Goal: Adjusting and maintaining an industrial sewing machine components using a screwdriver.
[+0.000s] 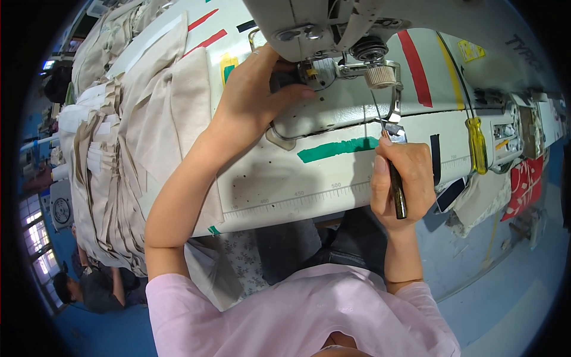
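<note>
A sewing machine's head (333, 30) hangs over its metal needle plate (324, 74). My left hand (253, 89) rests on the machine bed left of the plate, its thumb stretched out and apart from the index finger. The other fingertips are partly hidden under the machine head. Between thumb and index finger is a dark area I cannot make out. My right hand (410, 178) grips a slim tool with a dark handle (397, 190). Its thin metal end points up toward the machine's white ribbed knob (379, 77); the tool's exact kind is unclear.
Beige fabric pieces (169, 107) lie in piles left of my forearm. Green tape (336, 149) and red tape (415, 68) mark the white table (256, 208). A yellow-handled screwdriver (477, 146) is at the right. Another person (98, 288) sits at lower left.
</note>
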A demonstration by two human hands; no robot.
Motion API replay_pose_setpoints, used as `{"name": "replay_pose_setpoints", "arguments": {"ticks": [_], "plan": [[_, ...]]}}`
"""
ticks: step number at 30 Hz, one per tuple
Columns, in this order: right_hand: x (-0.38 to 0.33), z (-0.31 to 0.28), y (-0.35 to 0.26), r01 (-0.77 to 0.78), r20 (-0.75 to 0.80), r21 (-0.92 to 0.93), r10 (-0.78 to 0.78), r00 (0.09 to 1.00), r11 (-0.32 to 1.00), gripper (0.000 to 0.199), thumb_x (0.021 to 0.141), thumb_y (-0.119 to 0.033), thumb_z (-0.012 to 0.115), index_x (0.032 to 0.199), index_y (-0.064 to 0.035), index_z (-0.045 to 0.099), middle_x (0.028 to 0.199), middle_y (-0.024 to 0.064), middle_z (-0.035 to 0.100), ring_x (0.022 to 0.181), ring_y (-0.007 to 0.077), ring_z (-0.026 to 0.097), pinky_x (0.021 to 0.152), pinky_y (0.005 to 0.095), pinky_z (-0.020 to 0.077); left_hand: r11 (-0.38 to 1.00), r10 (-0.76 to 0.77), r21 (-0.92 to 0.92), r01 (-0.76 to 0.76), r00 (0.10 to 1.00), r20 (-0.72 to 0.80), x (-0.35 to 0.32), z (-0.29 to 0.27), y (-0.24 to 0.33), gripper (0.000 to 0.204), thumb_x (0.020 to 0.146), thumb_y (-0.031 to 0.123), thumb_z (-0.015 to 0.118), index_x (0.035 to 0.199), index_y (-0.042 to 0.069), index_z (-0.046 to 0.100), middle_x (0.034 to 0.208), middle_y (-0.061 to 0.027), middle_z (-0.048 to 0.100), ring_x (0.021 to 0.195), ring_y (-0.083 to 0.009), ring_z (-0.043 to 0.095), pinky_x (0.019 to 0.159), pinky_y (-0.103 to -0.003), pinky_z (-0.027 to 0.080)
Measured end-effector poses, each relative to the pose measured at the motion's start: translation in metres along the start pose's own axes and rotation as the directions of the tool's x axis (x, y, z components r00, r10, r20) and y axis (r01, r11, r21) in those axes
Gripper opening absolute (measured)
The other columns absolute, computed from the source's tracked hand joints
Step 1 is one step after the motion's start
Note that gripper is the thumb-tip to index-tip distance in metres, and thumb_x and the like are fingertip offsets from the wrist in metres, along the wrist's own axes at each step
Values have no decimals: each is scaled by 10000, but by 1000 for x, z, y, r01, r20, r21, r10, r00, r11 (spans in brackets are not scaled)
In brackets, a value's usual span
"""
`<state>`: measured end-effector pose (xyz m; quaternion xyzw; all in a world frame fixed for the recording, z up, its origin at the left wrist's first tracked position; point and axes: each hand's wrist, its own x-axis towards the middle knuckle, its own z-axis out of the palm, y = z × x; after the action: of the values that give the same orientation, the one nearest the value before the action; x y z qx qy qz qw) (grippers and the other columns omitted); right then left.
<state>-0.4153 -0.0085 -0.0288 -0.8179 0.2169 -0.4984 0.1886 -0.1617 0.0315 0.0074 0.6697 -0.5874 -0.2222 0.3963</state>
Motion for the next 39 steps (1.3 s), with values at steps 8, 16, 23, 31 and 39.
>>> {"name": "replay_pose_setpoints", "arguments": {"ticks": [8, 16, 23, 31, 39], "plan": [[1, 0, 3, 12, -27, 15, -12, 1000, 1000, 286, 805, 38, 732, 1090, 36, 719, 873, 118, 695, 715, 262, 617, 648, 352, 515, 990, -85, -112, 85, 996, 10, 7, 4, -4, 441, 776, 91, 868, 1145, -7, 648, 1037, -133, 725, 971, -259, 708, 869, -359, 555], [13, -8, 0, -37, 35, 216, 30, 999, 976, 239, 821, 40, 738, 1059, 40, 718, 827, 133, 698, 684, 249, 615, 626, 337, 496, 996, -73, 42, 73, 997, 9, 7, 2, 0, 431, 779, 111, 868, 1132, 12, 641, 998, -136, 712, 896, -284, 688, 829, -368, 547], [32, -2, -9, -144, 129, 177, 122, 984, 974, 195, 823, 39, 744, 1013, 64, 706, 807, 129, 688, 640, 236, 579, 583, 320, 450, 998, -44, 34, 44, 999, 10, 6, 3, -2, 413, 791, 132, 853, 1129, 30, 638, 984, -125, 705, 886, -290, 655, 814, -390, 532], [29, -4, -1, -250, 174, 262, 209, 962, 932, 170, 850, 6, 725, 1014, 49, 716, 841, 130, 696, 667, 215, 583, 615, 309, 451, 953, 173, 251, -167, 985, -2, 4, -4, 1, 457, 822, 192, 833, 1218, 62, 646, 1070, -119, 713, 1115, -331, 546, 983, -422, 460], [27, -4, 2, -230, 157, 308, 189, 969, 923, 209, 872, 4, 684, 1074, 45, 720, 969, 155, 727, 811, 245, 633, 752, 336, 501, 984, 124, 130, -123, 992, -5, 0, -3, -7, 481, 830, 215, 830, 1227, 42, 620, 1116, -144, 687, 1108, -335, 554, 982, -419, 463]]}}
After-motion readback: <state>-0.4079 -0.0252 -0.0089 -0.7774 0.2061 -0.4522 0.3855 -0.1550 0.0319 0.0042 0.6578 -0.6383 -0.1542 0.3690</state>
